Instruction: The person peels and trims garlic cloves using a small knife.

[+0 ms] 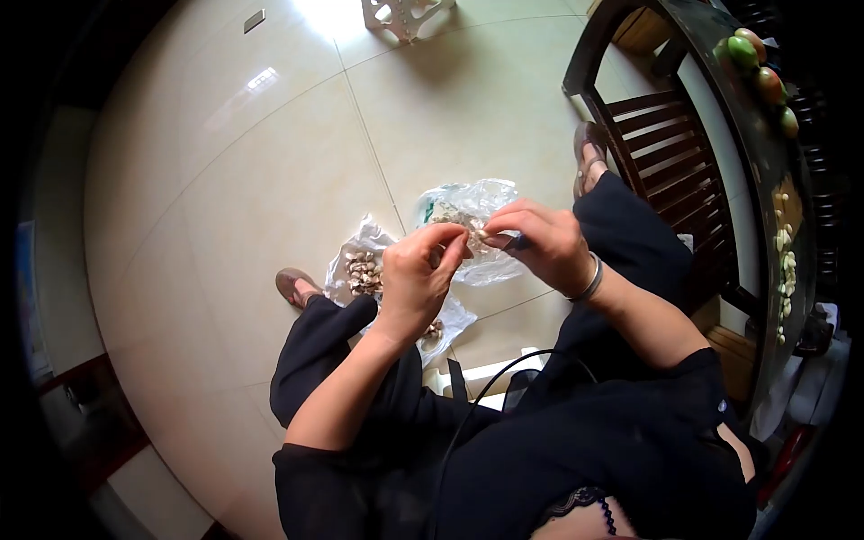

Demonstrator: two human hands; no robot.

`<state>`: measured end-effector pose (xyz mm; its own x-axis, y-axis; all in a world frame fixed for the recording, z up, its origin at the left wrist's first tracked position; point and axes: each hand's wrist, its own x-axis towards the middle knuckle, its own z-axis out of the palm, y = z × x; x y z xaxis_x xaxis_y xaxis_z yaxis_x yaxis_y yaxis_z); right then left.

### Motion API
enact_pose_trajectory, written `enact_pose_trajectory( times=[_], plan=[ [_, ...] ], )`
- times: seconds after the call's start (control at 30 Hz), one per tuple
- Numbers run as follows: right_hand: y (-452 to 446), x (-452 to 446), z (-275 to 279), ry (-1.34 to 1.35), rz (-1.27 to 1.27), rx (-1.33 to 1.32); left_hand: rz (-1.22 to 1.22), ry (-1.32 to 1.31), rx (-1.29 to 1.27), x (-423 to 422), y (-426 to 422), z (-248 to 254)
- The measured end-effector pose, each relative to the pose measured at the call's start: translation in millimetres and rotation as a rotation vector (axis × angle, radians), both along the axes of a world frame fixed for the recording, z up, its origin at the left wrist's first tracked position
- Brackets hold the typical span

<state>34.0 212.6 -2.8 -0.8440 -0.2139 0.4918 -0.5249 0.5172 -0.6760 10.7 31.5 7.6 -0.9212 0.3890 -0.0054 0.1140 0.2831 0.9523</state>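
Both hands are raised over the bags between my knees, fingertips almost meeting. My right hand (551,250) pinches a small pale piece that looks like a garlic clove (483,235). Something dark shows by its thumb, too small to make out. Thumb and forefinger of my left hand (418,270) are pressed together beside the clove; what they hold, if anything, is hidden. Below, a white plastic bag (367,236) carries a heap of unpeeled garlic cloves (364,273). A clear plastic bag (495,270) with pale, skin-like scraps lies behind my hands.
A dark wooden bench (670,148) stands at right. Beside it, a dark table (765,171) bears several mangoes (769,85) and a row of pale peeled cloves (788,270). A plastic stool (405,18) is at the far side of the tiled floor (243,189). A black cable (481,391) crosses my lap.
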Motion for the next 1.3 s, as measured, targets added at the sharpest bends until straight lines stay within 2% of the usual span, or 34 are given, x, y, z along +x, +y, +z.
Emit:
enact_pose_trajectory(
  times=[0.13, 0.2, 0.23, 0.27, 0.33, 0.4, 0.47, 0.5, 0.73, 0.8, 0.83, 0.9, 0.93, 1.0, 1.07, 1.13, 1.3],
  plan=[
    [1.4, -2.3, 6.2, -0.239, 0.081, -0.258, -0.044, -0.087, -0.078, -3.6, -4.3, 3.4],
    [2.9, -2.4, 13.4, -0.418, 0.102, -0.348, -0.030, -0.218, -0.034, -6.0, -5.3, 5.2],
    [3.1, -2.9, 13.8, -0.416, 0.105, -0.353, -0.009, -0.221, 0.150, -6.1, -3.6, -1.9],
    [3.5, -3.7, 13.9, -0.443, 0.135, -0.378, -0.008, -0.220, 0.145, -6.0, -4.5, -1.7],
    [3.4, -5.1, 13.6, -0.467, 0.166, -0.407, 0.033, -0.549, 0.305, -7.5, -5.4, 6.7],
    [2.6, -5.8, 12.9, -0.481, 0.256, -0.455, 0.000, -0.644, 0.299, -8.7, -9.1, 5.2],
    [3.9, -5.9, 10.9, -0.513, 0.307, -0.485, -0.075, -1.067, 0.562, -9.1, -10.9, 0.7],
    [4.0, -5.9, 11.4, -0.539, 0.341, -0.510, -0.110, -1.130, 0.587, -8.3, -11.4, -0.6],
    [5.4, -7.0, 11.4, -0.626, 0.391, -0.628, -0.173, -1.132, 0.666, -6.8, -11.5, 3.5],
    [4.9, -6.6, 15.7, -0.607, 0.287, -0.475, -0.128, -1.117, 0.663, -6.8, -11.5, 2.1],
    [5.3, -5.4, 16.3, -0.603, 0.285, -0.480, -0.079, -1.101, 0.663, -7.2, -11.1, 1.8],
    [5.3, -2.3, 16.2, -0.455, 0.170, -0.315, -0.047, -1.070, 0.672, -8.6, -11.2, 2.0],
    [4.3, -0.7, 12.8, -0.452, 0.168, -0.320, -0.013, -1.041, 0.688, -9.2, -11.8, 1.7],
    [1.1, 2.3, 4.4, -0.358, 0.124, -0.168, -0.016, -1.040, 0.701, -9.7, -13.7, -0.9],
    [-0.6, 2.9, 8.6, -0.354, 0.121, -0.171, -0.085, -1.019, 0.722, -9.5, -14.7, -2.9],
    [0.2, 3.6, 9.2, -0.358, 0.099, 0.030, -0.106, -1.013, 0.721, -9.3, -15.3, -3.9],
    [-1.9, 2.8, 8.2, -0.269, 0.106, 0.070, -0.077, -1.017, 0.743, -6.9, -12.2, -0.9]
  ],
)
